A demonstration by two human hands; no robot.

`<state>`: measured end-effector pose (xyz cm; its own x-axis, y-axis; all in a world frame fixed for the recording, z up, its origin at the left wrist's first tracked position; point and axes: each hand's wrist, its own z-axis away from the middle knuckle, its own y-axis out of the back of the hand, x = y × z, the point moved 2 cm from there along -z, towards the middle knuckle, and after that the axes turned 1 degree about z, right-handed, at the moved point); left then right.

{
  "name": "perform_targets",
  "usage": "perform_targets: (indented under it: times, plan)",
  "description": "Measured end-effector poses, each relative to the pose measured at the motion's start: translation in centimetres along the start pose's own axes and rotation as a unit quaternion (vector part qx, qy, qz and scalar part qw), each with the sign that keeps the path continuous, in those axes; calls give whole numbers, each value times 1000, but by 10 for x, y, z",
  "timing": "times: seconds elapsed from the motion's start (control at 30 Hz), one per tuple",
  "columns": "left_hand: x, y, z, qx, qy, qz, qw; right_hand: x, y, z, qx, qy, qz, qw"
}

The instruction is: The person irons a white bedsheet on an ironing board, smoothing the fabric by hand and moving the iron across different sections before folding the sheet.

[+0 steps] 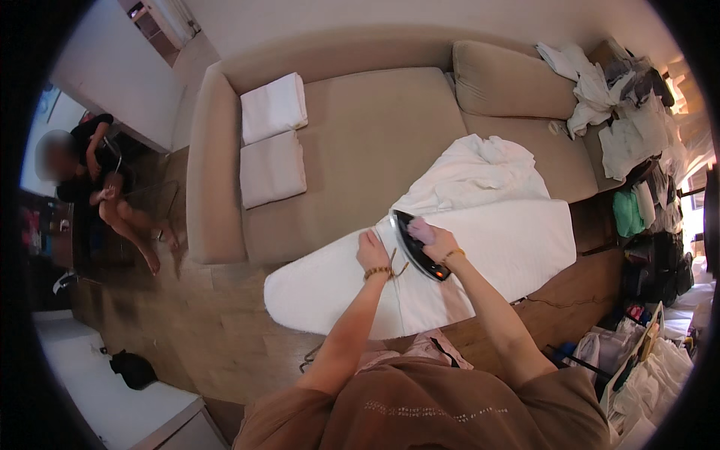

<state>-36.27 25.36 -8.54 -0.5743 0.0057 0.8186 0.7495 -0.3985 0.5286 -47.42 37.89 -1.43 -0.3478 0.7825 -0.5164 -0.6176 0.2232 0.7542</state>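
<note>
My right hand (441,246) is wrapped around the handle of a dark clothes iron (413,236), whose orange light glows near its heel. A crumpled pink cloth (419,229) covers part of the handle by my fingers. Under the iron lies a white cloth (433,298), spread over a white-covered ironing board (312,287). The rest of the fabric bunches up on the far side, against the sofa. My left hand (372,250), fingers curled, rests at the cloth's left edge beside the iron; whether it pinches the fabric is hidden.
Beyond the board stands a beige sofa (365,124) bearing two folded white cloths (273,169) and a back cushion (517,84). Clothes and bags (635,135) pile up at right. A person (95,174) sits at far left. A white cabinet (112,382) stands at lower left.
</note>
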Motion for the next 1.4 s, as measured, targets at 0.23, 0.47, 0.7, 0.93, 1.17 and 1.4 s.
perform_targets:
  times: [0.23,0.47,0.7,0.93,1.17,1.4]
  plan:
    - [-107,41,144,-384,17,27,923,-29,-10,-30,-81,112,43,989]
    - [-95,64,168,-373,85,-14,924,-2,-21,27,-81,126,33,988]
    - [-116,63,184,-304,55,-78,948,34,-34,163,-155,86,68,982]
    - [-119,74,195,-283,61,-51,956,-16,-51,93,-52,75,-2,996]
    - [-107,92,203,-293,165,53,940,-36,-47,61,-47,85,0,995]
    - [-108,71,147,-161,141,102,972,63,-9,170,-105,78,52,990]
